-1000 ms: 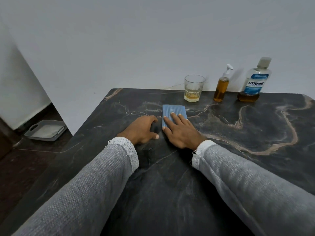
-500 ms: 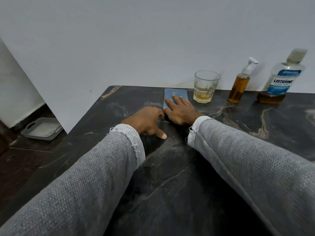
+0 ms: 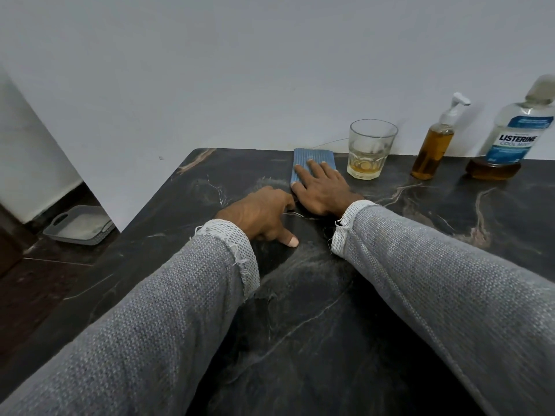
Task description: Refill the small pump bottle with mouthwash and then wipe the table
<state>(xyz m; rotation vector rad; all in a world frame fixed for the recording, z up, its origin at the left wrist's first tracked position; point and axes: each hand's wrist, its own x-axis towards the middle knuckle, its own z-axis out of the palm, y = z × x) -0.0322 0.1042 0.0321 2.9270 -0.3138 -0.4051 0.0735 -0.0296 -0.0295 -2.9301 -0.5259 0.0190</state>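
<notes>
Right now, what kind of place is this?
Probably a home, not a lab: a dark marble-look table against a plain wall, with a mouthwash bottle, a drinking glass and a grey tray on the floor.

The counter (image 3: 420,265) is dark veined stone, smooth with a dull sheen. The cloth (image 3: 312,160) is ribbed blue fabric — matt. The tumbler (image 3: 372,148) is clear faceted glass; both sleeves (image 3: 435,280) are coarse grey knit.

Marble table (image 3: 450,223) (cloth (image 3: 312,160), glass (image 3: 371,151), bottles (image 3: 432,145))
</notes>
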